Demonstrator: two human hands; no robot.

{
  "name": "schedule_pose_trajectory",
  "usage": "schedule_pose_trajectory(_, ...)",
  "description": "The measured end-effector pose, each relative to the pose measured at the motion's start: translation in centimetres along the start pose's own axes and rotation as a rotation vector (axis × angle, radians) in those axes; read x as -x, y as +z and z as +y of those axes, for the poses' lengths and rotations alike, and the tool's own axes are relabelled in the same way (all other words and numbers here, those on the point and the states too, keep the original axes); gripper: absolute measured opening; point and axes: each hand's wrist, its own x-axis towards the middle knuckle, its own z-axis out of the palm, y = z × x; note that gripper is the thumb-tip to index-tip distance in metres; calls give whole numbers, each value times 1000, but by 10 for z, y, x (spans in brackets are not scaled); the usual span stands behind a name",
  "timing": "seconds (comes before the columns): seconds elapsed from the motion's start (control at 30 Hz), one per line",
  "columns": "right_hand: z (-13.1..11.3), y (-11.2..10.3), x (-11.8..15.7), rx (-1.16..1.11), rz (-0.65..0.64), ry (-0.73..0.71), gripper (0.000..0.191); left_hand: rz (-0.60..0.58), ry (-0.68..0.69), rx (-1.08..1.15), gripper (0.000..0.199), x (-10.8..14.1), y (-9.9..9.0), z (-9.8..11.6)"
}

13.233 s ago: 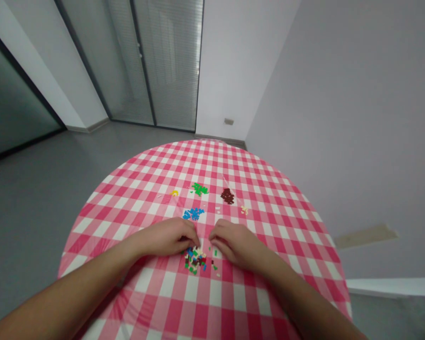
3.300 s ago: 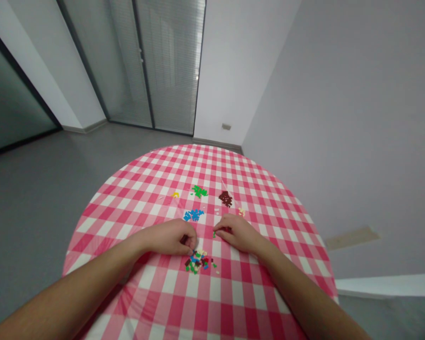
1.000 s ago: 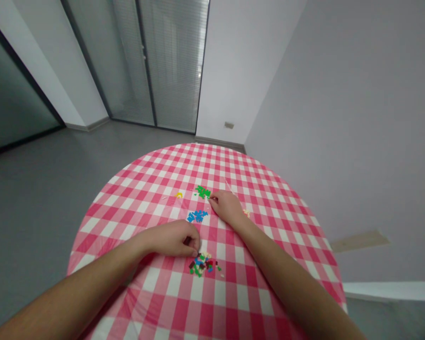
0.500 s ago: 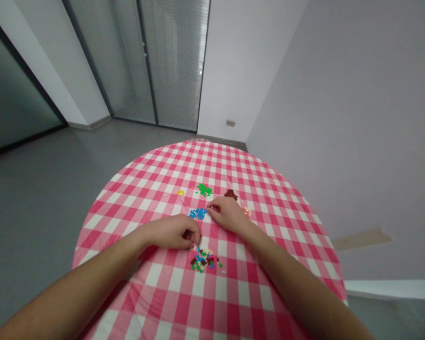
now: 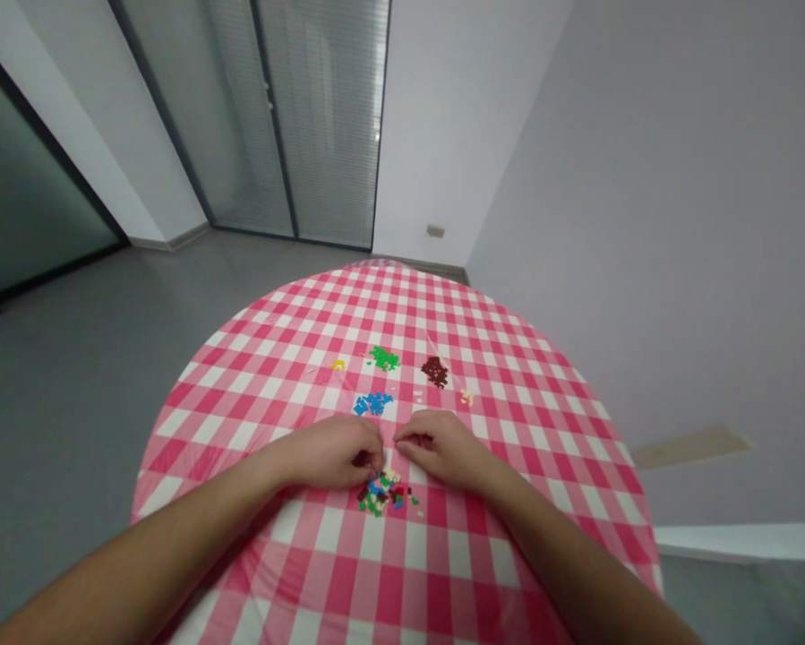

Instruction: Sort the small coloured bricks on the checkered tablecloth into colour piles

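A mixed pile of small coloured pieces (image 5: pixel 379 502), in blue, green, brown, red and cream, lies on the checked tablecloth. My left hand (image 5: pixel 341 452) is curled at the pile's far left edge, its thumb and fingertips bent together over the pieces; what they hold, if anything, is hidden. Just right of it, my right hand (image 5: pixel 446 448) is closed in a pinch pointing left, and I cannot make out anything in it. Beyond my hands lies a group of blue pieces (image 5: pixel 373 404). Farther back are green pieces (image 5: pixel 384 358) and dark brown pieces (image 5: pixel 434 371).
A few yellow pieces (image 5: pixel 338 365) lie left of the green group, and some cream pieces (image 5: pixel 466 397) lie right of the blue group. The round table wears a red-and-white checked cloth (image 5: pixel 529 430). Past its far edge stand glass partitions (image 5: pixel 321 134) and a wall.
My right hand has drawn back toward me from beside the blue pieces, uncovering the brown and cream groups. My left hand has shifted slightly closer to the mixed pile.
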Motion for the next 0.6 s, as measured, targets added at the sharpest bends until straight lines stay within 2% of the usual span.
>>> schedule_pose_trajectory(0.17, 9, 2, 2, -23, 66, 52, 19, 78, -104, 57, 14, 2, -4, 1)
schedule_pose_trajectory(0.33, 11, 4, 1, -56, 88, 58, 22, 357, -260, 134, 14, 10, -20, -14)
schedule_pose_trajectory(0.47, 5, 4, 2, -61, -12, 33, 19, 536, -354, 71, 13, 13, -27, -34)
schedule_pose_trajectory(0.6, -1, 2, 5, -50, -154, -23, 17, 578, -418, 42, 13, 13, -28, -48)
